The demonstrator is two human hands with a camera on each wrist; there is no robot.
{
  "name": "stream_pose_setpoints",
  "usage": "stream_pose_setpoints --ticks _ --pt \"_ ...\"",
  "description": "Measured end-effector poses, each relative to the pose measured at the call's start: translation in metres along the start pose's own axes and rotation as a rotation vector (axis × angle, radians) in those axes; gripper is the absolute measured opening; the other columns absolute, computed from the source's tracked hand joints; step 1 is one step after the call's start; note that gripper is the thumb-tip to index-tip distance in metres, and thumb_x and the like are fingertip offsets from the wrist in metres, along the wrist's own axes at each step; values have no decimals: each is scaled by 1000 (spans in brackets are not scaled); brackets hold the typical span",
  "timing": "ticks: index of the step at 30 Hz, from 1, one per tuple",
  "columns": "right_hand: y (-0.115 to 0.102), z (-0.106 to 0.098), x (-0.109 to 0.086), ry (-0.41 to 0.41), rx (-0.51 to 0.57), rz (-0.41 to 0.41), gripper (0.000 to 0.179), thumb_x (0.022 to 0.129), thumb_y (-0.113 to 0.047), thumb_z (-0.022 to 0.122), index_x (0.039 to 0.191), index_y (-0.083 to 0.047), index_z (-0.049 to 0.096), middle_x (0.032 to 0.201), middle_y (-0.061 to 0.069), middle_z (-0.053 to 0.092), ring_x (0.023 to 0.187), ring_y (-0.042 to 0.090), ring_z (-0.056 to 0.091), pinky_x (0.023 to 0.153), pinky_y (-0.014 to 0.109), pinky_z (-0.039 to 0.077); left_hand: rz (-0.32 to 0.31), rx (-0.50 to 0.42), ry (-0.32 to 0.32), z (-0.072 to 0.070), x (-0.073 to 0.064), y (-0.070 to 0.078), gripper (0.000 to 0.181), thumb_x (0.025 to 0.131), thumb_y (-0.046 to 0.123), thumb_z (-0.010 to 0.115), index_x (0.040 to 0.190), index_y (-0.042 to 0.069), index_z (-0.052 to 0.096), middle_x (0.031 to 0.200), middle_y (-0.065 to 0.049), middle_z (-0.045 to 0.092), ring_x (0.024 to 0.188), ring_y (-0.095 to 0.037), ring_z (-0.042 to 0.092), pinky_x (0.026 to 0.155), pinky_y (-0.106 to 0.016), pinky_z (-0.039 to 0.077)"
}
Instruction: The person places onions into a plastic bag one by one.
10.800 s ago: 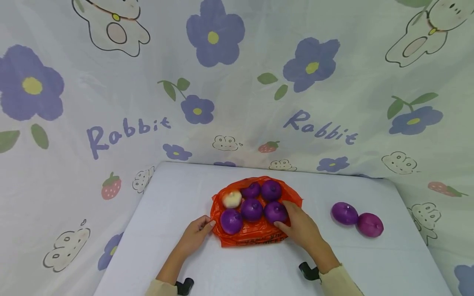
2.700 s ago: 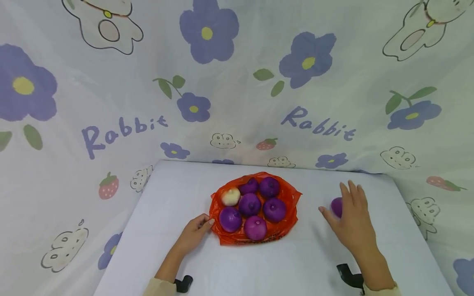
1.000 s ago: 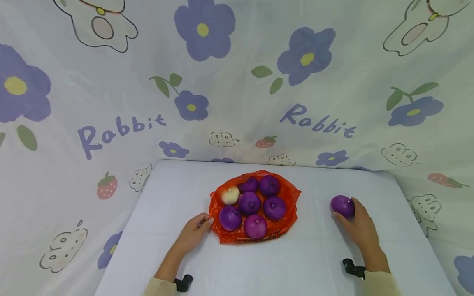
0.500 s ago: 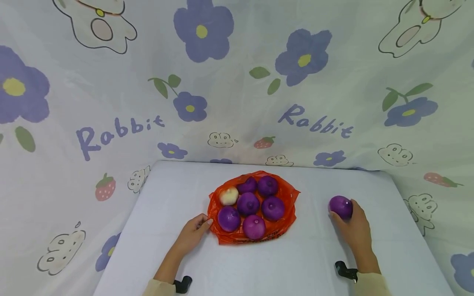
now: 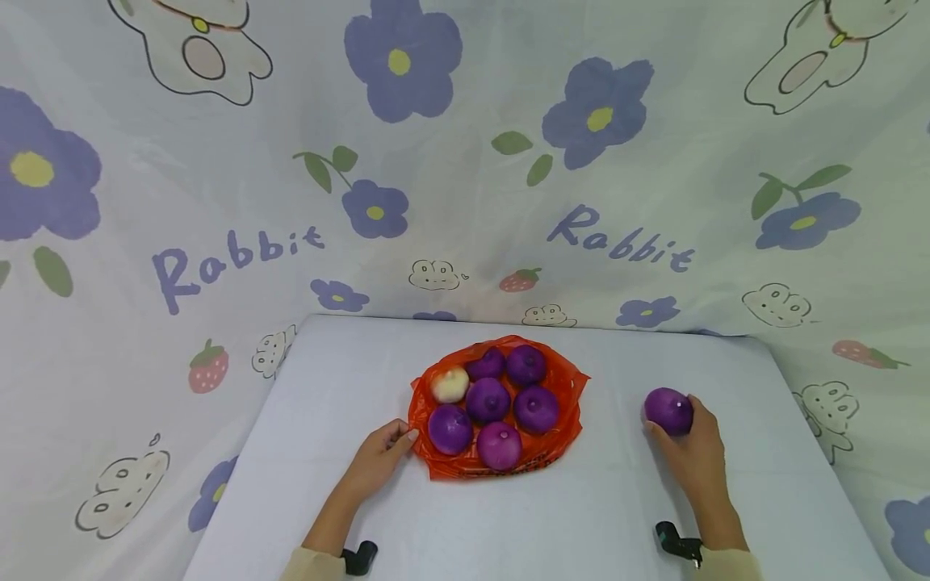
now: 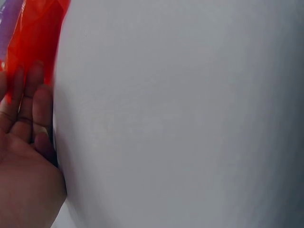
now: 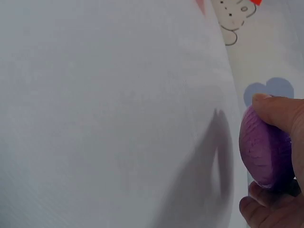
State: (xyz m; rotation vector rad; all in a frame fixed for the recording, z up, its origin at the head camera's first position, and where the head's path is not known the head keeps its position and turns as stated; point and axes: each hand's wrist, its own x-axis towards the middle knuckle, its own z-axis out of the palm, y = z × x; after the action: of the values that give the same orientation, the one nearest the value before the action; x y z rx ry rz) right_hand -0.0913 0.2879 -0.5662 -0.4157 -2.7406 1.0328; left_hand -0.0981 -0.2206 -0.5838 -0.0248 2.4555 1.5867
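My right hand (image 5: 699,452) holds a round purple onion-like bulb (image 5: 668,411) on the right side of the table, thumb on its near left side and fingers along its right. In the right wrist view the bulb (image 7: 263,147) shows fine streaks, with the thumb (image 7: 275,111) over it and a shadow on the white cloth. My left hand (image 5: 378,460) pinches the left edge of a red plastic bag (image 5: 443,468). Lying on the spread bag are several purple bulbs (image 5: 500,445) and one cream-white one (image 5: 450,385). The left wrist view shows curled fingers at the red plastic (image 6: 35,42).
A white cloth (image 5: 581,516) covers the table. Behind it hangs a curtain (image 5: 465,242) printed with flowers, rabbits and lettering. A black wrist device (image 5: 677,541) sits at the right wrist, another (image 5: 361,557) at the left.
A magenta bulb went from the right side onto the bag's front. My right hand then returned and took hold of the remaining bulb, shifting it slightly nearer. The left hand stayed at the bag.
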Motion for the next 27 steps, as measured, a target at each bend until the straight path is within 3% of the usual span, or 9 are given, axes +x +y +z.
stream_pose_setpoints --ticks 6,16,22,27 --pt "-8 1 -9 21 22 -3 89 90 -15 83 155 10 28 151 38 36 138 57 40 109 69 35 3 8 -6 0 0 -1 15 106 26 63 101 13 64 87 -1 60 85 -18 56 77 -30 45" --pt "-32 -5 -19 44 62 -152 91 83 -4 87 150 9 29 144 36 39 130 56 46 103 72 39 6 45 -4 -1 -1 -2 13 107 24 62 100 14 64 87 0 61 85 -17 56 77 -30 46" --pt "-62 -11 -23 2 19 -151 93 84 -15 89 154 5 29 148 33 42 133 54 47 102 71 42 7 33 -19 -2 0 -2 14 107 26 62 101 13 64 87 0 61 86 -17 56 78 -31 46" --pt "-88 -12 -28 -24 -35 -204 94 84 -24 91 153 4 34 148 32 46 131 53 50 98 68 45 -4 37 -17 -1 0 -2 13 107 27 63 100 16 63 86 1 61 86 -18 57 78 -30 46"
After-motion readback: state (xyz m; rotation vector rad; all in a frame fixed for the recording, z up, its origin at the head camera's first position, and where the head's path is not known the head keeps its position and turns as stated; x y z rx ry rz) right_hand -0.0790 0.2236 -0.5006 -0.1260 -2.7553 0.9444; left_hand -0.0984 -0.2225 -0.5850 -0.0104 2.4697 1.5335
